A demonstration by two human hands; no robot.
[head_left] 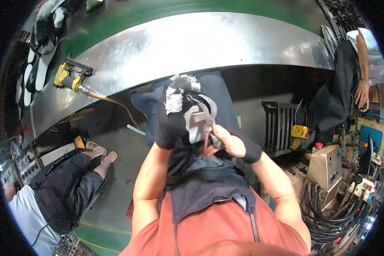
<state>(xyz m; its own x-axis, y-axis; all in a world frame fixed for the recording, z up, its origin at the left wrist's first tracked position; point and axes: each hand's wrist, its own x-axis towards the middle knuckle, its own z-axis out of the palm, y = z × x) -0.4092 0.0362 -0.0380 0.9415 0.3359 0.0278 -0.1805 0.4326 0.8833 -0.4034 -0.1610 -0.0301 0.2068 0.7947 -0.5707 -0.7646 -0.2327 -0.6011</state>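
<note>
My left hand, in a black fingerless glove with white tape round the fingers, is wrapped round the far left side of a shoe. The shoe is black and pale, held over my lap just beyond my apron; its far side is partly covered by my taped fingers. In my right hand, with a black band at the wrist, is a pair of pincers with reddish handles, somewhat blurred. Their metal head lies against or right over the shoe's open, pale side; exact contact cannot be made out.
A long metal bench curves beyond my knees. On its left lies a yellow and black air stapler with a hose. Shoes with white soles stand far left. Co-workers sit at left and right; a machine box and cables stand at right.
</note>
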